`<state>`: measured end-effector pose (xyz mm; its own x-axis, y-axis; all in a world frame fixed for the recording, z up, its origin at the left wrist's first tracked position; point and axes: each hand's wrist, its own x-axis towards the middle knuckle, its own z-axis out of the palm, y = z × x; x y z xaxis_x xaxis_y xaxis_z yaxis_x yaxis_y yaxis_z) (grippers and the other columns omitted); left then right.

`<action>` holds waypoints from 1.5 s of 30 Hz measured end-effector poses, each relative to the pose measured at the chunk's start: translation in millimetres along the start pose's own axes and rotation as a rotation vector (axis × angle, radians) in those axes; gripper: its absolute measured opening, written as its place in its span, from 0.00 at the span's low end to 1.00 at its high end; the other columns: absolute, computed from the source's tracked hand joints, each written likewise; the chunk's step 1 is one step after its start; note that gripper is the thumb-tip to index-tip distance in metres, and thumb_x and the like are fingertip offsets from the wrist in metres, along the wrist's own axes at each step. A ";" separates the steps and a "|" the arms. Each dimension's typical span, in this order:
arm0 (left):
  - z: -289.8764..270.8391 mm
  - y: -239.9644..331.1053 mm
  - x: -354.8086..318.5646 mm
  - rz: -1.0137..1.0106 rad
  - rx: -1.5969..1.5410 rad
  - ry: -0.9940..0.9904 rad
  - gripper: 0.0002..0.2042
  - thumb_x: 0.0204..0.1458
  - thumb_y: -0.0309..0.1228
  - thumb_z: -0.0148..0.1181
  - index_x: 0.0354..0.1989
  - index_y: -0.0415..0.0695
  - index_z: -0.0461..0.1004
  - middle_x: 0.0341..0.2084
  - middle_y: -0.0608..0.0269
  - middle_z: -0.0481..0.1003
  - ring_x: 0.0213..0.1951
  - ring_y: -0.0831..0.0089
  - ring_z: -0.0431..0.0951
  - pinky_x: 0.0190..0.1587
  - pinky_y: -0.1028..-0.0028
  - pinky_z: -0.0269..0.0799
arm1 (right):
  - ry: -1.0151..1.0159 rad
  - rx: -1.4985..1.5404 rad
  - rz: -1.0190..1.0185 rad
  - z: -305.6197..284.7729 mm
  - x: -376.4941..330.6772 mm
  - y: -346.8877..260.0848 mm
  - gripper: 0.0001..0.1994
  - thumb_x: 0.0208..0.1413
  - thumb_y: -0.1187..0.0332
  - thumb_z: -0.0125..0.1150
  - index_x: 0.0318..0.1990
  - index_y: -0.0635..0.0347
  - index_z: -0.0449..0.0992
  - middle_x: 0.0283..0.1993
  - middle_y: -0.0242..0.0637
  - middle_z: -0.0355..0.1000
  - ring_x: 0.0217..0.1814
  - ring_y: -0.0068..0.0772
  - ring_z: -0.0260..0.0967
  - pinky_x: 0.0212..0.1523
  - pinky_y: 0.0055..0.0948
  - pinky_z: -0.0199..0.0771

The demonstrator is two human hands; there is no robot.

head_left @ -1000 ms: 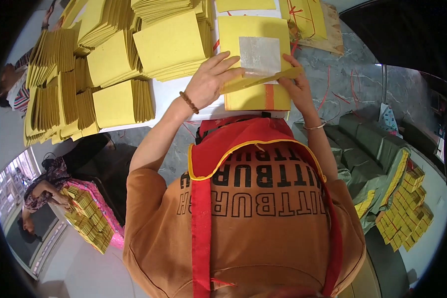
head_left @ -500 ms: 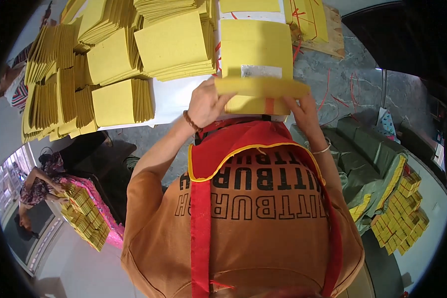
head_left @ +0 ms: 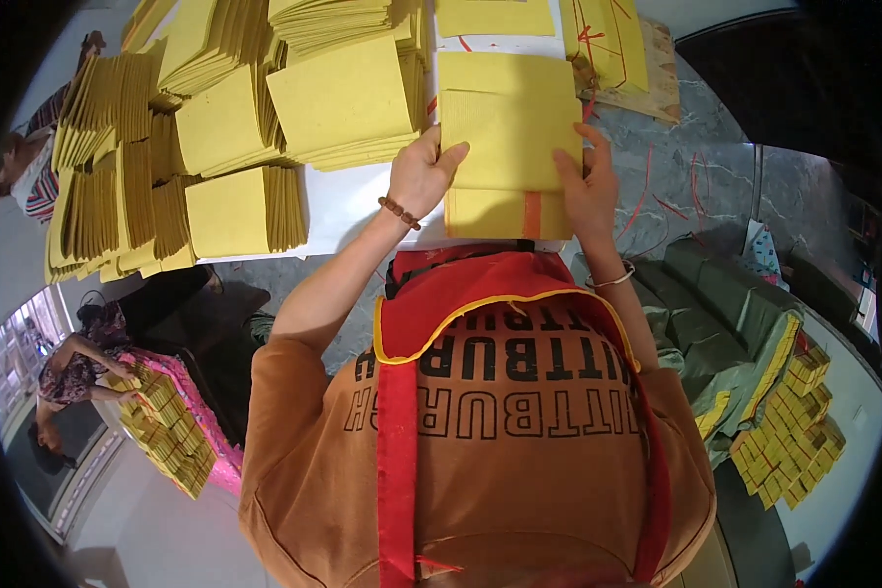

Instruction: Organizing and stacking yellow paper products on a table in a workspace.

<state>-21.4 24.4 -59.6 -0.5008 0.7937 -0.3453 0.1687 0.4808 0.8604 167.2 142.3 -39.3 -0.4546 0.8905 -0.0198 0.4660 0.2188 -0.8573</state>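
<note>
My left hand (head_left: 427, 169) grips the left edge of a yellow paper packet (head_left: 510, 142), thumb on top. At the packet's right edge is my right hand (head_left: 588, 186), its thumb on the upper face and its fingers along the side. The packet lies flat, just above or on a longer yellow paper sheet (head_left: 495, 216), whose near end carries an orange-red strip (head_left: 532, 214). Whether the packet touches what lies below cannot be made out. A beaded bracelet circles my left wrist; a pale bangle is on the right.
Stacks of folded yellow paper (head_left: 343, 103) crowd the white table (head_left: 348, 191) to the left. Red-tied yellow bundles (head_left: 608, 49) lie at the far right. Red cords (head_left: 647, 186) are on the grey floor. Another person (head_left: 78, 363) handles bundles at lower left.
The packet has turned from edge-on to flat, its broad face now up. It covers the whitish label seen before. Both hands have shifted slightly along with it.
</note>
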 end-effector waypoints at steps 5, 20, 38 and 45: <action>-2.3 5.7 -0.6 0.013 -0.152 0.015 0.13 0.51 0.35 0.57 0.39 0.39 0.69 0.18 0.55 0.73 0.21 0.62 0.72 0.25 0.70 0.65 | 0.000 0.139 0.113 7.7 6.8 10.4 0.18 0.50 0.71 0.58 0.50 0.57 0.65 0.40 0.46 0.74 0.42 0.41 0.73 0.42 0.31 0.68; 12.2 68.8 -16.3 0.846 0.788 0.147 0.24 0.49 0.38 0.58 0.55 0.45 0.65 0.56 0.52 0.62 0.57 0.56 0.60 0.56 0.58 0.56 | 0.042 0.045 -0.009 9.6 10.0 13.7 0.15 0.49 0.67 0.59 0.45 0.55 0.67 0.24 0.41 0.67 0.26 0.41 0.68 0.30 0.35 0.65; 10.1 32.6 0.2 0.953 0.892 -0.133 0.25 0.52 0.40 0.52 0.56 0.38 0.62 0.58 0.47 0.60 0.60 0.54 0.57 0.61 0.57 0.51 | -0.145 -0.730 -0.479 20.4 -3.9 4.4 0.26 0.59 0.55 0.44 0.63 0.52 0.58 0.68 0.31 0.50 0.71 0.38 0.43 0.60 0.71 0.33; 41.8 41.3 -8.3 0.969 1.171 0.041 0.26 0.42 0.31 0.54 0.51 0.30 0.65 0.46 0.38 0.68 0.48 0.50 0.69 0.45 0.63 0.69 | -0.374 -0.066 -0.424 -3.9 14.6 13.5 0.23 0.59 0.60 0.48 0.61 0.58 0.61 0.65 0.38 0.57 0.68 0.40 0.50 0.67 0.46 0.44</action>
<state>25.2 53.2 -36.9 0.1761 0.9662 0.1882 0.9844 -0.1722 -0.0370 169.8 159.8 -49.1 -0.8445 0.5199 0.1283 0.2250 0.5618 -0.7961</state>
